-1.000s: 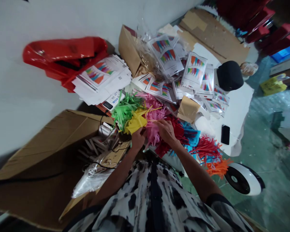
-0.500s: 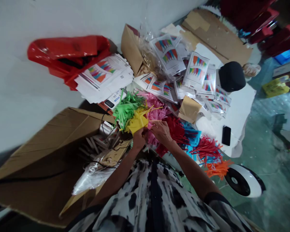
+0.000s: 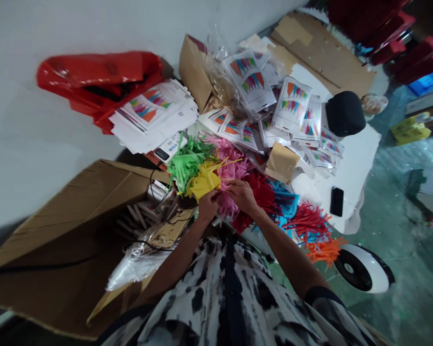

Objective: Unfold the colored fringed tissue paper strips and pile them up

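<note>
My left hand (image 3: 208, 205) is closed at the lower edge of a yellow paper tassel (image 3: 205, 180), its fingers gripping there. Close beside it, my right hand (image 3: 242, 196) pinches over a pink paper tassel (image 3: 234, 166); what lies between those fingertips is too small to tell. The fingers of both hands almost meet. A green tassel bundle (image 3: 187, 161) lies left of the yellow one. To the right of my right hand are dark red fringe (image 3: 261, 190), blue fringe (image 3: 286, 202), red fringe (image 3: 308, 221) and orange fringe (image 3: 324, 251).
An open cardboard box (image 3: 68, 211) stands at the left, with plastic bags (image 3: 140, 262) in it. Printed cards (image 3: 159, 115), a red bag (image 3: 101, 72) and packed banner sets (image 3: 292, 103) cover the far side. A phone (image 3: 337, 201) and a black rounded object (image 3: 345, 114) lie right.
My right fingers have shifted slightly at the pink fringe. My left hand stays at the yellow tassel, and the whole view has drifted a little.
</note>
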Demonstrator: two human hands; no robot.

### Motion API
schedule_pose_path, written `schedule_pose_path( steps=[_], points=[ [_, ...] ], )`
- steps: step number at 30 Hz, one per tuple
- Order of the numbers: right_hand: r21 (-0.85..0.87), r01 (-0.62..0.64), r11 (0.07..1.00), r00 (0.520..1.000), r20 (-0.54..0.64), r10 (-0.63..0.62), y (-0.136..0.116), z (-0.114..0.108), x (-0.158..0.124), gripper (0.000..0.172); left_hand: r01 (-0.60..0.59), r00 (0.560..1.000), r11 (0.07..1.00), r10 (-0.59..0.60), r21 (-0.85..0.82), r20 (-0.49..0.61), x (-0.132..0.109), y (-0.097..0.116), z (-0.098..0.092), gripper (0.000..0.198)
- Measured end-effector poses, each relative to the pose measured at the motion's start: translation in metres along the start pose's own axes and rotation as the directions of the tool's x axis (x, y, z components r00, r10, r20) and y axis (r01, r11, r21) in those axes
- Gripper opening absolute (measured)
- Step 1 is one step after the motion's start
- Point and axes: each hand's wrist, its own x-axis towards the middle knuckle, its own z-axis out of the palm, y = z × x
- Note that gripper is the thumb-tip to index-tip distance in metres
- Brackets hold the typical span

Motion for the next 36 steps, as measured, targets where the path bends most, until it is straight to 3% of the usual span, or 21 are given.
schedule_pose_path(
  steps=[4, 10, 22, 27, 32, 36],
  points=[
    [0.152, -0.057, 0.987, 0.994, -0.081, 0.069, 0.004, 0.003, -0.002, 0.01, 0.011, 1.0, 1.0, -0.011, -0.011, 0.007, 0.0, 0.001, -0.001, 0.021],
    [0.386, -0.059, 0.921, 0.992, -0.081, 0.097, 0.01, 0.0, -0.005, 0.019, 0.043, 0.999, 0.998, -0.042, -0.038, 0.008, 0.0, 0.005, -0.005, 0.019],
    [0.478, -0.097, 0.873, 0.982, -0.095, 0.162, 0.01, -0.009, -0.006, 0.02, 0.044, 0.998, 0.997, -0.041, -0.064, 0.051, 0.002, 0.006, -0.007, 0.025],
    [0.527, -0.097, 0.845, 0.975, -0.12, 0.187, 0.011, -0.016, -0.008, 0.021, 0.022, 1.0, 0.998, -0.021, 0.067, -0.022, 0.002, 0.001, -0.007, 0.016],
    [0.536, -0.123, 0.835, 0.955, -0.165, 0.247, 0.01, -0.022, -0.01, 0.025, -0.023, 0.978, 0.935, 0.094, 0.355, -0.185, 0.0, 0.0, -0.009, 0.007],
    [0.498, -0.129, 0.858, 0.943, -0.207, 0.262, 0.005, -0.018, -0.014, 0.027, -0.06, 0.976, 0.876, 0.151, 0.479, -0.154, -0.002, 0.012, -0.012, 0.01]
  ],
)
